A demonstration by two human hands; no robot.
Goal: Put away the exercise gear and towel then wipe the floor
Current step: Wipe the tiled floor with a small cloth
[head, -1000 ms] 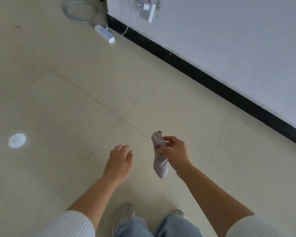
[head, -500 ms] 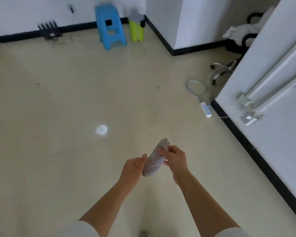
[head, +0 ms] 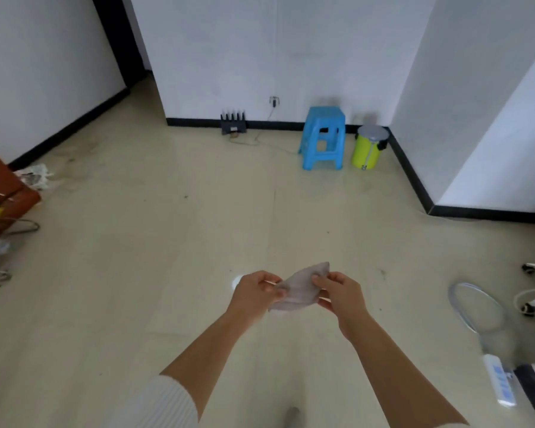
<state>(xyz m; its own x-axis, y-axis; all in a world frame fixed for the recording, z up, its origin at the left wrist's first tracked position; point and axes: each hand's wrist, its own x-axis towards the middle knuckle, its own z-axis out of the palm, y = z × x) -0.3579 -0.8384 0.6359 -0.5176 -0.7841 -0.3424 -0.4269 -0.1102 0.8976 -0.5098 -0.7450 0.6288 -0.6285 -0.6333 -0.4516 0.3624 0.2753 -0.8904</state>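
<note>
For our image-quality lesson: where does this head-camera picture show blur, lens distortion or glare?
Head view: the wide lens splays the walls outward; the lower right edge smears the power strip; a bright spot glares on the floor by the left hand gripping the cloth.

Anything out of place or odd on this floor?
Yes. A racket lies flat on the floor at the right, and crumpled litter sits beside the brown furniture at the left.
</note>
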